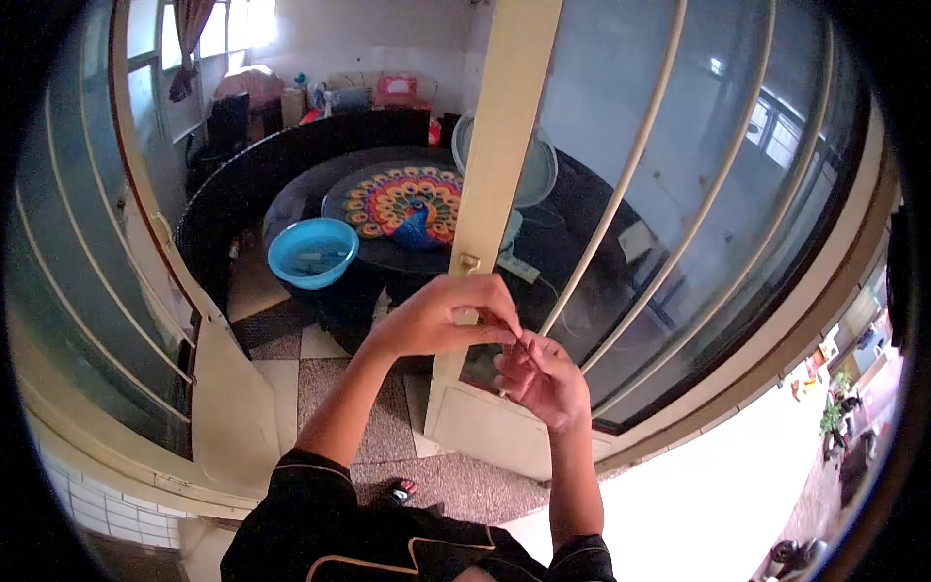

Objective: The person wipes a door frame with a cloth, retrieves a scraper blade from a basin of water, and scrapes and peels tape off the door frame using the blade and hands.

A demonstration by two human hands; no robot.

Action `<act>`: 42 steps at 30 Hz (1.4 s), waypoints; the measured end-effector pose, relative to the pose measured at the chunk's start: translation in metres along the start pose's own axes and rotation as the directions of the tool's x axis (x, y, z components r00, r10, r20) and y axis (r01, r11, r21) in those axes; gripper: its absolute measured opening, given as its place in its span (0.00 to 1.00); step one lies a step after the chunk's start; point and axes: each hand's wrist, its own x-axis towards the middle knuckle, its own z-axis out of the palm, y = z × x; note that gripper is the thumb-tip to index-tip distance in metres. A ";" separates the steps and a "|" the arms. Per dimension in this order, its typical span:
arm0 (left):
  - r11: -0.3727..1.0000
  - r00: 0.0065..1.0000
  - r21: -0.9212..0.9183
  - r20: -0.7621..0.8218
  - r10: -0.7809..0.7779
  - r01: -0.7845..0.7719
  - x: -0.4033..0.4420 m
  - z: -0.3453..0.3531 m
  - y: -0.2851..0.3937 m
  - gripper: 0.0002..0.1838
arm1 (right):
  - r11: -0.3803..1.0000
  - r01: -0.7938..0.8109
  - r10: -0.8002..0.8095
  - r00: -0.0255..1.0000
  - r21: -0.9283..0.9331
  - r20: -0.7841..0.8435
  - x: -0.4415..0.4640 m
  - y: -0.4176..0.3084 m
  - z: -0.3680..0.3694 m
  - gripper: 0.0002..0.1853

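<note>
Cream door (501, 136) just beyond them, two bare hands meet: the left hand (441, 318) narrows to a pinch at the right hand (550, 380), whose fingers curl; whether either holds something small cannot be told. Close fingertip work looks to be the step in hand, its next move calling for steadiness. Beyond sits a blue basin (313, 254)

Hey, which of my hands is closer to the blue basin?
Your left. The left hand is to the right of the blue basin and nearer the camera; the right hand is farther right, on the left hand's far side from it.
</note>
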 end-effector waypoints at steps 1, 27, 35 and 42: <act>0.996 0.998 -0.076 0.009 -0.055 0.056 0.000 -0.004 -0.003 0.08 | 1.000 -0.001 0.001 1.000 0.004 -0.019 0.001 0.001 0.001 0.09; 0.995 0.793 0.092 -0.604 0.077 -0.027 0.007 -0.051 -0.107 0.12 | 0.768 0.151 -0.620 0.419 -0.622 -0.663 -0.108 0.143 0.014 0.07; 0.980 0.741 0.100 -0.643 0.194 -0.170 -0.006 -0.037 -0.036 0.10 | 0.782 0.169 -0.601 0.460 -0.599 -0.654 -0.118 0.180 0.064 0.04; 0.978 0.800 -0.069 -0.588 0.120 -0.197 -0.022 -0.025 -0.004 0.07 | 0.675 -0.025 -0.671 0.393 -0.737 -0.629 -0.127 0.194 0.109 0.03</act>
